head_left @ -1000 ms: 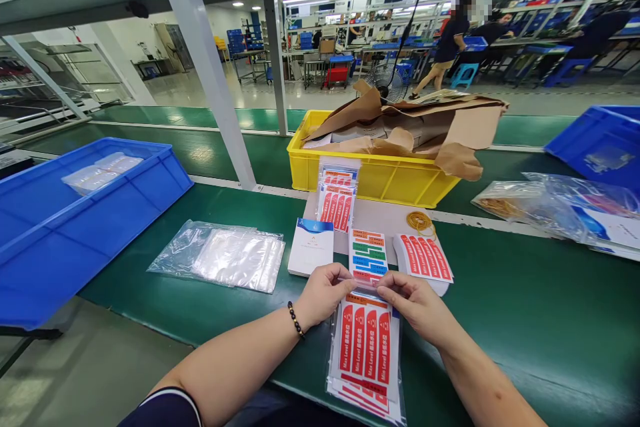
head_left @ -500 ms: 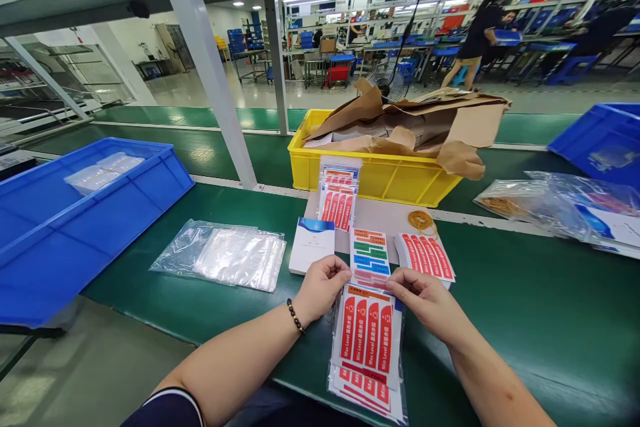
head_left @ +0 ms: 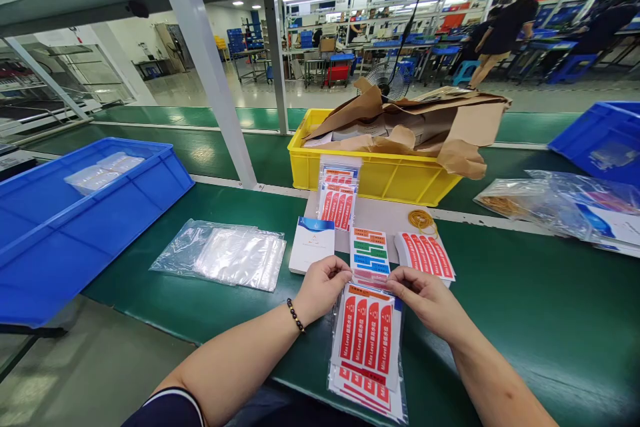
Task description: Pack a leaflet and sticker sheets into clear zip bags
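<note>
My left hand [head_left: 325, 285] and my right hand [head_left: 424, 299] pinch the two top corners of a clear plastic bag [head_left: 404, 395]. Inside it show red, white and orange label sheets [head_left: 367, 333]. Just beyond my fingertips lies a stack of orange, green and blue label sheets [head_left: 370, 248]. To its left is a pile of white booklets [head_left: 313, 243] with a blue top edge; to its right, a stack of red label sheets [head_left: 425, 255]. Further back, filled label bags [head_left: 338, 203] lean against a yellow crate. Exactly how the bag's mouth sits is hard to make out.
Empty clear bags [head_left: 240, 257] lie left, beside a blue bin [head_left: 75, 240]. The yellow crate [head_left: 380, 179] holds brown paper. Rubber bands [head_left: 421, 219] lie before it. Bagged items [head_left: 545, 203] and another blue bin [head_left: 600, 140] stand right. A metal post [head_left: 207, 67] rises at left. People work behind.
Both my hands stay almost still on the bag's top. In the background a person with a blue tray has moved right, and the tray is no longer plainly seen.
</note>
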Demonstrator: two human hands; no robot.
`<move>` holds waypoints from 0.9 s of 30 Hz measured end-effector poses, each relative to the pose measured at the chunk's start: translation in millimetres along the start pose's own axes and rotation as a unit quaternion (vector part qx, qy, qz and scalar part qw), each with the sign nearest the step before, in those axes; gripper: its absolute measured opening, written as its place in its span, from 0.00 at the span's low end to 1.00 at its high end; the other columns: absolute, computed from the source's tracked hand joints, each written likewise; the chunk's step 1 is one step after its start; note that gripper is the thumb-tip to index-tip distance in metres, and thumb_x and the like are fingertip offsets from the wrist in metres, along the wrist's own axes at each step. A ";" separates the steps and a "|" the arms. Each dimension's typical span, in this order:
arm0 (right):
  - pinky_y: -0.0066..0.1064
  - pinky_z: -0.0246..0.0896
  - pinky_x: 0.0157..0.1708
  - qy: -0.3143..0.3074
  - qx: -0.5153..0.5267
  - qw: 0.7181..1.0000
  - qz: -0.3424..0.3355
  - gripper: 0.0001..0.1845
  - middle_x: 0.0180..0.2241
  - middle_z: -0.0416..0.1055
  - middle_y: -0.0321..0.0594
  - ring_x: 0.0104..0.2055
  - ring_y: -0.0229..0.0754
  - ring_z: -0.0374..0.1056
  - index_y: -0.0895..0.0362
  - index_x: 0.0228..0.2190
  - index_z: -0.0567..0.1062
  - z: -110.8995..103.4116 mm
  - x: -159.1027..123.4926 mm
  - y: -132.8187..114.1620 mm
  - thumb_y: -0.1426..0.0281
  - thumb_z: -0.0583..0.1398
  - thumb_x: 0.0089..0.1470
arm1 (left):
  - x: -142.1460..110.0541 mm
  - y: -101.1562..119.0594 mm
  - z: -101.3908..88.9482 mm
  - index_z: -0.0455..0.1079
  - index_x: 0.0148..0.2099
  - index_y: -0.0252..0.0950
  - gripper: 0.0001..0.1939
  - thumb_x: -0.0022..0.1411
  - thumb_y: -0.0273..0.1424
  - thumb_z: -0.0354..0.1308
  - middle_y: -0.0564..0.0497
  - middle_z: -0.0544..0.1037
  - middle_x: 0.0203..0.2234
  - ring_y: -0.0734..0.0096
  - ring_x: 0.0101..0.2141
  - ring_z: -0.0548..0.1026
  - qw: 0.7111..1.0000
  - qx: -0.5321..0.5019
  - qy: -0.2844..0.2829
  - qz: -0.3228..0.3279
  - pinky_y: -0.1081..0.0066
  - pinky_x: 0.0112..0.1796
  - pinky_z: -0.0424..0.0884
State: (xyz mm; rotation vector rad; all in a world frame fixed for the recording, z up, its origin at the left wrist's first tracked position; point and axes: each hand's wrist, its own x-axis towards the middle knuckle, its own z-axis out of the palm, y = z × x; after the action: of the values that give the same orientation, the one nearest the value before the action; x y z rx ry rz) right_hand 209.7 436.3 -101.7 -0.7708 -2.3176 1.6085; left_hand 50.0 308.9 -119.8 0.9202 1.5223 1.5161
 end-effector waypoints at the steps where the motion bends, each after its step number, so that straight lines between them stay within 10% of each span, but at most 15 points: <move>1: 0.28 0.59 0.30 -0.006 0.004 1.000 0.006 0.15 0.27 0.68 0.37 0.30 0.39 0.63 0.58 0.27 0.69 0.2 -0.4 -0.6 0.57 0.56 0.48 | 0.2 -0.4 -0.3 0.64 0.28 0.32 0.07 0.53 0.32 0.53 0.53 0.67 0.22 0.78 0.24 0.64 1.000 0.006 0.002 0.001 0.77 0.26 0.61; 27: 0.28 0.57 0.29 -0.016 -0.073 0.996 -0.058 0.12 0.25 0.66 0.36 0.28 0.37 0.61 0.57 0.24 0.67 12.8 -0.5 -7.4 0.62 0.53 0.52 | -0.6 -2.5 0.0 0.67 0.29 0.32 0.08 0.52 0.32 0.54 0.52 0.71 0.24 0.75 0.27 0.67 0.997 0.057 -0.039 0.017 0.75 0.31 0.64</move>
State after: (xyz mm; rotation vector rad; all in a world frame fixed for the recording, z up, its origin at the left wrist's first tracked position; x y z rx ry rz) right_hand 202.1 423.7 -99.8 -0.6305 -2.4741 1.4272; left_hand 50.3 308.3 -122.3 1.0642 1.5568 1.4106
